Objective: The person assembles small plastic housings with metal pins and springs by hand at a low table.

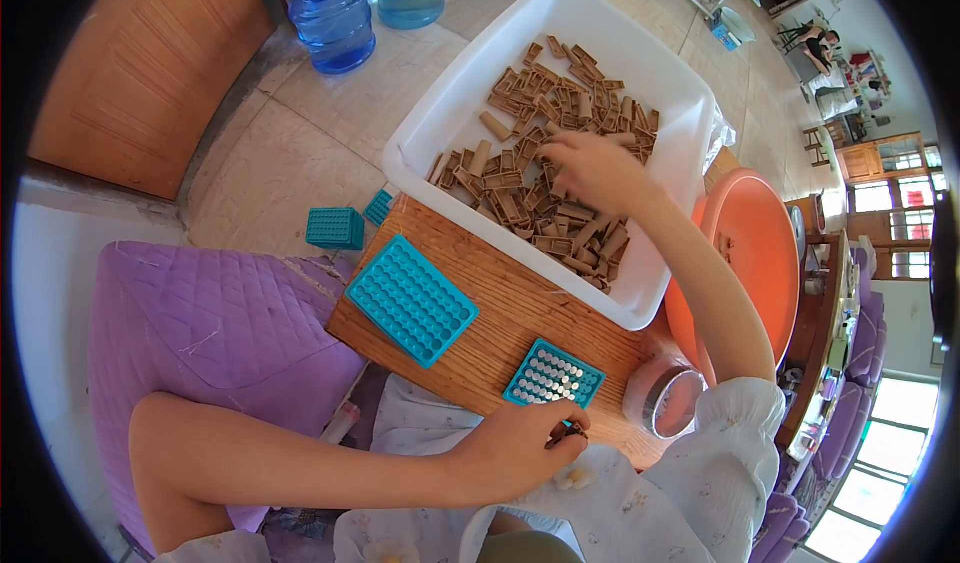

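Note:
A white plastic tub (440, 93) holds a loose heap of brown channel-shaped plastic pieces (505, 198). My right hand (595, 168) reaches over the tub's near right side into the heap, its fingers apart and bent down among the pieces; the fingertips are partly hidden. Close to my lap, my left hand (525, 448) is closed, with small dark brown bits (568, 433) showing between thumb and fingers. Just beyond it on the wooden bench lies a small teal tray (590, 388) with rows of round silvery discs (545, 373) in many of its pockets.
A larger teal tray (412, 298) with round pockets lies at the bench's (510, 283) left end. More teal trays (335, 228) are stacked beyond it. A clear round tub (668, 403) and an orange basin (760, 253) stand right. Blue water jugs (332, 23) stand far left, a purple quilted seat (200, 313) nearer.

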`<act>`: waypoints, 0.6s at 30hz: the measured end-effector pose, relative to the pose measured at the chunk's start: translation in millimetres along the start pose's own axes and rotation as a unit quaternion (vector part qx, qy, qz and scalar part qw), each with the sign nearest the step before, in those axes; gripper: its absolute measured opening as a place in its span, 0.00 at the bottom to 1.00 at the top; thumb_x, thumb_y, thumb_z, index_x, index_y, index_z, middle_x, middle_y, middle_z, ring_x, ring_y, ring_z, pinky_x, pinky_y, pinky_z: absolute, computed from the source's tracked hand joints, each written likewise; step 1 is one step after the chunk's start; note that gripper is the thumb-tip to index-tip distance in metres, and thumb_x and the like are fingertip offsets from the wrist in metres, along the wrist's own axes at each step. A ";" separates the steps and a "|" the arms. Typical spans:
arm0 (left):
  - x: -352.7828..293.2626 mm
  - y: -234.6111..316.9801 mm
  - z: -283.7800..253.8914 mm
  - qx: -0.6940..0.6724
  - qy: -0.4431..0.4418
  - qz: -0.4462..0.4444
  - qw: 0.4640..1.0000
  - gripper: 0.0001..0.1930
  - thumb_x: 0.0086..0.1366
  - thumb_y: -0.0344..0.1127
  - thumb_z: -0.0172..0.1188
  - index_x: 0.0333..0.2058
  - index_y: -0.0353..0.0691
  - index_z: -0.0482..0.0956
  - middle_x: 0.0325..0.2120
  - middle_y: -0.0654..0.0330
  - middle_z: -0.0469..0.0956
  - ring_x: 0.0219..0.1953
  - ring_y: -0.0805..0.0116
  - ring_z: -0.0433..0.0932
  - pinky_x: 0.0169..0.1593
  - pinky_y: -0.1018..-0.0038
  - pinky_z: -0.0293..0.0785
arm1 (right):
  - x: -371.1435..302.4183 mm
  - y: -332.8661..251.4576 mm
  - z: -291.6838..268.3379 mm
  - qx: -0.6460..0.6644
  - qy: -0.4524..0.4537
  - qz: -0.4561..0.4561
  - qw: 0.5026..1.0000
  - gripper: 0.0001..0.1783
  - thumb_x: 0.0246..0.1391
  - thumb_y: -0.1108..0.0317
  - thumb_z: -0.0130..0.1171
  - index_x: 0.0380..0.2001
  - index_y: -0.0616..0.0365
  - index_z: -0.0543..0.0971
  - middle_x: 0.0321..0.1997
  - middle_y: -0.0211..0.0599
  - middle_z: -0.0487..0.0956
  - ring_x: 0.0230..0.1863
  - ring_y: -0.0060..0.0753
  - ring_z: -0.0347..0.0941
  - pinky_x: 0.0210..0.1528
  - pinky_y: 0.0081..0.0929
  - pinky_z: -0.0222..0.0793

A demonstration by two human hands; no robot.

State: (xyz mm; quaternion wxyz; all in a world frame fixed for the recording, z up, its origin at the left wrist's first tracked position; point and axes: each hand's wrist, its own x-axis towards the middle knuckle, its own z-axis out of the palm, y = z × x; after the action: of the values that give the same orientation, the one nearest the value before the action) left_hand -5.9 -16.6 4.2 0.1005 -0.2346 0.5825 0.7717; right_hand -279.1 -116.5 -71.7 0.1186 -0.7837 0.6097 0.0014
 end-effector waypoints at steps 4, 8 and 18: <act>-0.5 -1.5 -0.1 0.003 0.000 -0.004 1.000 0.13 0.56 0.38 0.51 0.37 0.36 0.71 0.27 0.51 0.76 0.31 0.59 0.76 0.37 0.70 0.70 | -7.4 -48.4 25.3 0.039 -0.009 -0.105 0.994 0.26 0.43 0.66 0.55 0.50 0.46 0.66 0.56 0.43 0.59 0.57 0.48 0.55 0.55 0.42 0.56; -1.1 -2.5 0.9 -0.006 0.000 -0.001 1.000 0.13 0.56 0.38 0.51 0.37 0.35 0.71 0.28 0.51 0.76 0.31 0.59 0.76 0.37 0.70 0.70 | -16.0 -44.5 19.9 -0.037 -0.094 -0.082 0.992 0.24 0.44 0.67 0.53 0.49 0.40 0.67 0.61 0.42 0.54 0.61 0.49 0.48 0.57 0.46 0.50; -1.7 -3.0 2.1 -0.003 -0.001 0.007 1.000 0.13 0.57 0.37 0.50 0.37 0.34 0.71 0.28 0.50 0.76 0.32 0.59 0.76 0.38 0.70 0.70 | -27.3 54.3 2.4 -0.303 -0.001 0.090 0.949 0.17 0.43 0.68 0.52 0.41 0.44 0.74 0.57 0.35 0.62 0.59 0.39 0.53 0.57 0.47 0.49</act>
State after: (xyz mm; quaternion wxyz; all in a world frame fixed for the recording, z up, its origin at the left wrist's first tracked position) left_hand -3.7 -13.5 2.9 0.0950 -0.2303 0.5814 0.7745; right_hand -337.7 -102.3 -80.0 -0.1244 -0.7245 0.6488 0.1970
